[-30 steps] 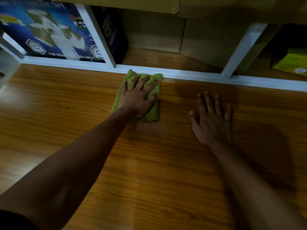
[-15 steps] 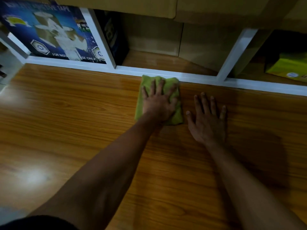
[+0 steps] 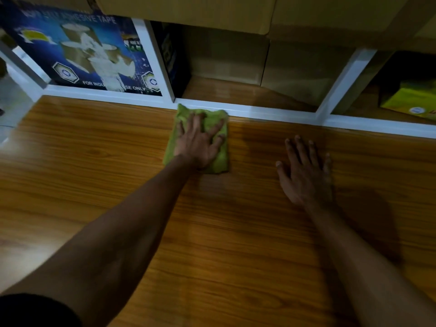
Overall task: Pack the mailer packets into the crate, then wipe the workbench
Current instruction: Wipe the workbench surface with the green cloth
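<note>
My left hand (image 3: 199, 143) lies flat on the green cloth (image 3: 218, 159), fingers straight and spread, pressing it onto the wooden workbench (image 3: 236, 232). The cloth is folded and sits at the far edge of the bench, its top touching the white shelf frame (image 3: 259, 112). My right hand (image 3: 305, 172) rests palm down on the bare wood, well to the right of the cloth, fingers straight and slightly fanned, holding nothing. Behind the frame, a blue adhesive tape box (image 3: 82, 53) stands in the left compartment and a yellow-green box (image 3: 410, 97) in the right one; the light there is dim, so its label is unreadable.
</note>
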`<move>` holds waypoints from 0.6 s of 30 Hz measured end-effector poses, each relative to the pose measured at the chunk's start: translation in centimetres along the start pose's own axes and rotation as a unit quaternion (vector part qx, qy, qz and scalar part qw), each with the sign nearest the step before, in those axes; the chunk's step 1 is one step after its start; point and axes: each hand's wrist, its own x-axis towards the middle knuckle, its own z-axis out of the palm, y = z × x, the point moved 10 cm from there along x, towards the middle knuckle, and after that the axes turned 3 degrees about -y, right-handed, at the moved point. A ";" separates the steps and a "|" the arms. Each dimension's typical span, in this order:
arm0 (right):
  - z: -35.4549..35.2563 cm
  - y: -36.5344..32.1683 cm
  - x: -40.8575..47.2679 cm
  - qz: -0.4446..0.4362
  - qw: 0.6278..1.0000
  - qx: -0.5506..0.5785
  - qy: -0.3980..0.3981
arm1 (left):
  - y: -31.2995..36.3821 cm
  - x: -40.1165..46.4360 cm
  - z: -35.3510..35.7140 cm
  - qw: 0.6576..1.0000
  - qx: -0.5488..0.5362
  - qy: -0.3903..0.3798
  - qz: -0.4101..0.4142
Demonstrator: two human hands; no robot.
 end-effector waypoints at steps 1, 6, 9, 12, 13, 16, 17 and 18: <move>-0.1 0.0 0.0 0.002 1.000 -0.001 -0.002 | 2.2 0.0 0.4 0.999 -0.002 -0.010 0.031; -0.4 0.0 0.0 0.003 1.000 -0.001 -0.002 | 7.8 -0.6 1.0 0.988 0.008 -0.029 0.154; -0.3 0.0 -0.1 0.004 1.000 -0.003 -0.002 | 2.1 -0.1 0.5 0.993 0.008 -0.014 0.119; -0.3 0.0 -0.1 0.004 1.000 -0.004 0.000 | -6.0 0.0 0.0 1.000 0.012 0.002 0.021; -0.2 0.0 -0.1 0.004 1.000 -0.002 -0.001 | -7.8 -0.1 -0.2 1.000 0.013 0.004 -0.010; -0.2 -0.1 0.0 0.002 1.000 0.007 0.003 | -8.8 -0.5 -0.2 0.997 0.012 0.000 -0.077; -0.2 -0.2 0.0 0.000 1.000 0.010 0.005 | -7.7 -0.5 -0.2 0.996 0.007 0.000 -0.090; -0.2 -0.3 0.1 -0.002 1.000 0.011 0.006 | -6.1 -0.6 0.0 0.996 0.002 0.000 -0.095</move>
